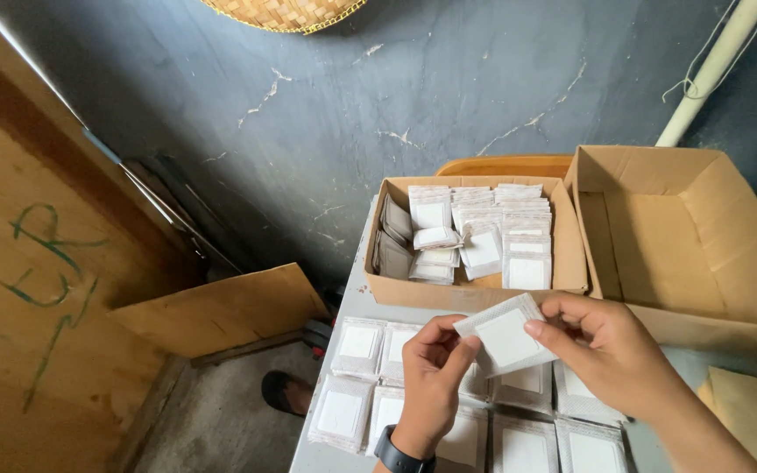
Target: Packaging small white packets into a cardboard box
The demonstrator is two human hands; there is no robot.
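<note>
White sachet point(507, 337) pinched at opposite edges by left hand point(431, 377) and right hand point(611, 350); a light, even grip seems best above stacked packets point(357, 346).

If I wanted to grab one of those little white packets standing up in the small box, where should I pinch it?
Pinch its top edge, coming straight down from above. The packets in the small box stand on end in tight rows, so only their tops are free; the box walls and neighbouring packets block the sides. It is thin and flat, like the packet pinched between the left hand and right hand.
</note>
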